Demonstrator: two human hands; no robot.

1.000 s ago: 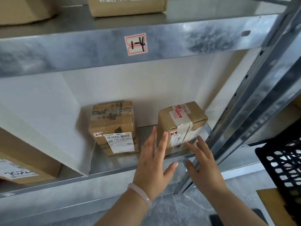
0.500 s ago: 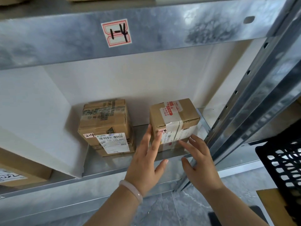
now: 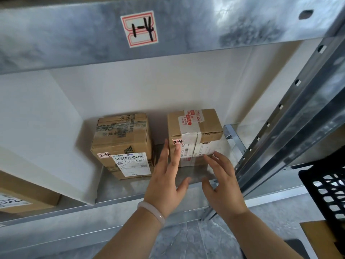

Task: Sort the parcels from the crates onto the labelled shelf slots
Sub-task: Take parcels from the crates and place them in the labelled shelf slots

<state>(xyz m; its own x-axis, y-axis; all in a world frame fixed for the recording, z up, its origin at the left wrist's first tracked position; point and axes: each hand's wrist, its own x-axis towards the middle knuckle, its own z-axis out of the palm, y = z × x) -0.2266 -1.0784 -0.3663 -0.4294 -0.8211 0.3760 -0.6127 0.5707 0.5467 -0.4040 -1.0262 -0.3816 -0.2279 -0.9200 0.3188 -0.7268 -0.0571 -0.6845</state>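
Note:
Two cardboard parcels stand side by side on a metal shelf [image 3: 130, 189], each with a small tag reading 2-4. The right parcel [image 3: 194, 133] has red-printed tape on top. My left hand [image 3: 166, 182], with a pale bangle on the wrist, lies flat with straight fingers whose tips touch that parcel's front left corner. My right hand [image 3: 222, 184] is spread open in front of its lower right face, fingertips at or just off the cardboard. The left parcel [image 3: 123, 144] carries a white barcode label and nobody touches it.
The beam above bears a label [image 3: 139, 28] reading 1-4. A white divider [image 3: 46, 146] walls off the slot's left side, with another box [image 3: 24, 199] beyond it. A steel upright [image 3: 291, 128] bounds the right. A black crate [image 3: 328, 189] and brown cardboard [image 3: 321, 238] sit at far right.
The right parcel has gone from angled to square with the shelf and further back. Both hands stayed open at its front. The view has come closer.

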